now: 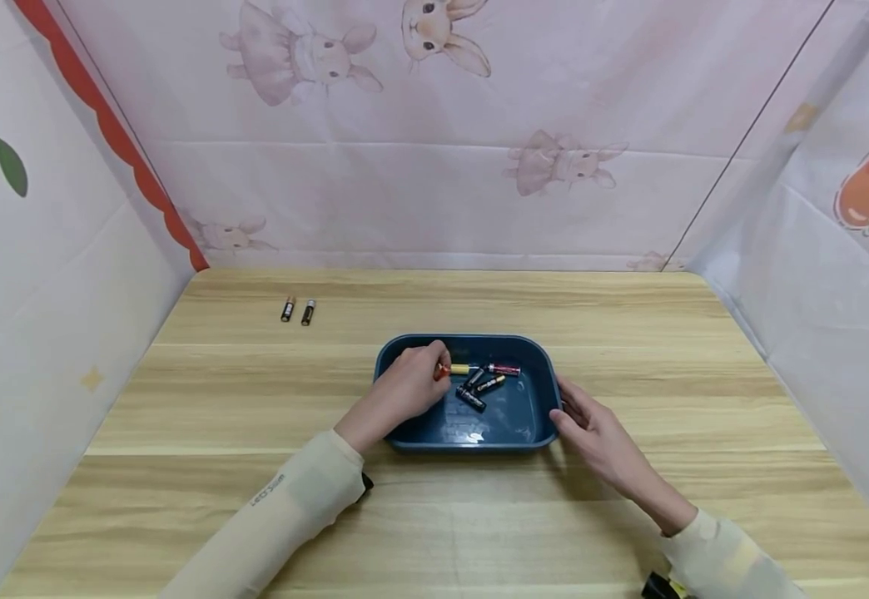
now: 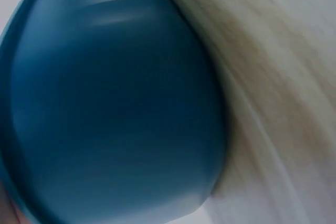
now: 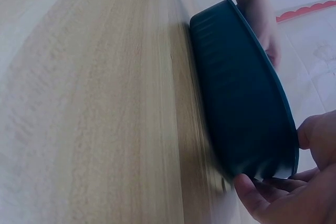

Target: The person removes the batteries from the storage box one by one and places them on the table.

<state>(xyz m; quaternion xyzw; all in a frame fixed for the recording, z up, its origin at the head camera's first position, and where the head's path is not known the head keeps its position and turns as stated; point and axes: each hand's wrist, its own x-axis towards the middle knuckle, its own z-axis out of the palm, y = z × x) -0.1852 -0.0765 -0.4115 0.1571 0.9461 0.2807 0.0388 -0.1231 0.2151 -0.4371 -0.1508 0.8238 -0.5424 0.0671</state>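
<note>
A dark blue plastic bin point(image 1: 509, 428) sits mid-table with several batteries in it, among them a yellow battery point(image 1: 459, 368), a dark red battery point(image 1: 505, 369) and a black battery point(image 1: 470, 398). My left hand point(image 1: 412, 378) reaches over the bin's left side and pinches an orange-red battery point(image 1: 443, 371), largely hidden by the fingers. At the opposite end my right hand point(image 1: 595, 428) grips the bin wall, thumb at the rim and fingers against the outside. The right wrist view shows this right hand point(image 3: 299, 182) at the bin's end. Only the bin's outer wall point(image 2: 115, 103) fills most of the left wrist view.
Two batteries stand apart from the bin at the back left: one with a copper end point(image 1: 288, 309) and one with a silver end point(image 1: 309, 313). The wooden table point(image 1: 217, 399) is bordered by printed cloth walls point(image 1: 434, 200) behind and on both sides.
</note>
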